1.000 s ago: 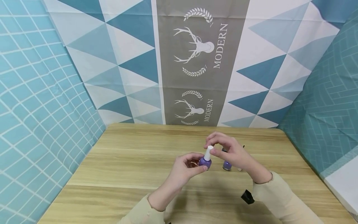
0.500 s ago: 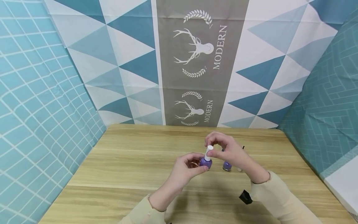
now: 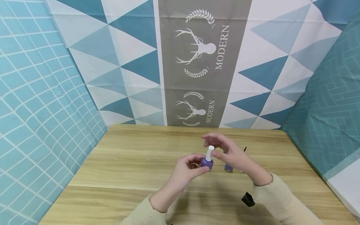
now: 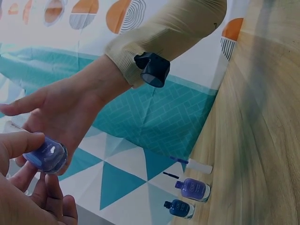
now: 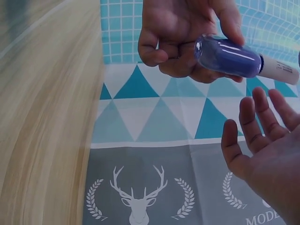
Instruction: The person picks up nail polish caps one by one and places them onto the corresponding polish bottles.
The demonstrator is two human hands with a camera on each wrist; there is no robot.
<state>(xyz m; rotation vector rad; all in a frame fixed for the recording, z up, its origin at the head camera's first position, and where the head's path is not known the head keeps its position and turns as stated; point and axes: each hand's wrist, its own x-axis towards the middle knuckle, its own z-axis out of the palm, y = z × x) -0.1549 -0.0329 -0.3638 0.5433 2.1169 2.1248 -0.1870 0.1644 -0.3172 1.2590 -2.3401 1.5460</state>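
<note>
My left hand (image 3: pixel 184 170) pinches a nail polish bottle (image 3: pixel 207 164) of purple polish, its white cap (image 3: pixel 209 153) pointing up and tilted slightly right. In the right wrist view, the same bottle (image 5: pixel 229 56) lies between the left thumb and fingers. My right hand (image 3: pixel 230 151) is beside the cap, fingers spread and apart from it, with the thumb close to the cap. On the table behind the right hand stands a second purple nail polish bottle (image 4: pixel 193 189), uncapped. Next to it is an uncapped dark blue bottle (image 4: pixel 179 208).
A white cap with a purple-coated brush (image 4: pixel 199 166) stands on the wooden table (image 3: pixel 135 172) by the bottles. Another dark brush tip (image 4: pixel 171 175) shows beside it, its cap hidden. Patterned cloths (image 3: pixel 135 62) hang around the back and sides; a white box-like edge (image 3: pixel 346 184) is at right.
The right hand's fingers have come off the white cap and spread out; half a second ago they pinched it. The left hand and its nail polish bottle have stayed almost still.
</note>
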